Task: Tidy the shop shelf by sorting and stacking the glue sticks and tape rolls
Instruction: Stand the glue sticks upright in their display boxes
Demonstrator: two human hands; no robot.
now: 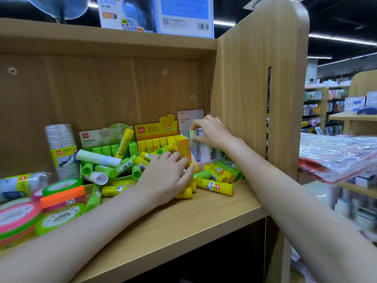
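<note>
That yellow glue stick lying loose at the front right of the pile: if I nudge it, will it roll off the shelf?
Probably rolls easily: the yellow glue stick is a smooth cylinder lying on its side on the flat wooden shelf. It looks rigid and light, so a pinch should lift it. It lies roughly along the shelf edge, so a push forward could roll it off.

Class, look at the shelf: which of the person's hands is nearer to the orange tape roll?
Left. The left hand rests on the loose yellow glue sticks mid-shelf, right of the orange tape roll. The right hand is farther right, at the white display box by the side panel.
</note>
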